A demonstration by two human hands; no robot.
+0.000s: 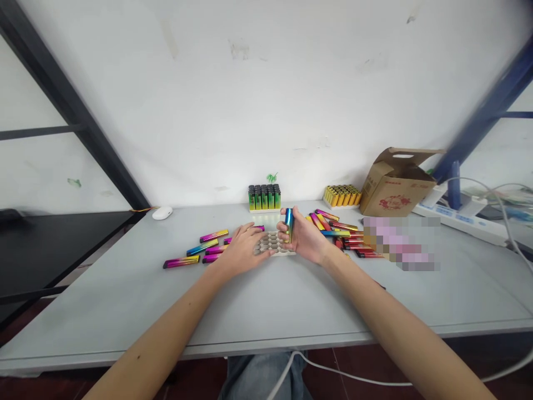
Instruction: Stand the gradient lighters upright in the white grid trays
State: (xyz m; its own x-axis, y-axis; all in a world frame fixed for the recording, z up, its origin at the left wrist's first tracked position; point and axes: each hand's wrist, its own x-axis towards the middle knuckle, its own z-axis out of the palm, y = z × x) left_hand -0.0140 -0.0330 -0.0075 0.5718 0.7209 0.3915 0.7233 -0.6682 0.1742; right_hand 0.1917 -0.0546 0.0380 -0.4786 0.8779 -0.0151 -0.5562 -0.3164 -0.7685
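My right hand [307,238] is closed around a blue-and-yellow lighter [288,225], holding it upright over the right end of a pale tray with rows of holes [270,243]. At the tray's left end lies my left hand [244,249], fingers stretched and apart, touching the tray and covering part of it. Several loose shiny lighters [214,235], purple, yellow and blue, lie left of this hand and partly under it. More loose lighters, among them a blue-and-yellow one [336,234] and red ones [353,241], are piled beyond my right hand.
Against the wall stand a tray of green lighters with black tops [265,198] and a tray of yellow lighters [343,195]. An open cardboard box [393,189], a power strip [462,219] and cables sit at the right. A white case [162,213] lies back left on the grey table [275,311].
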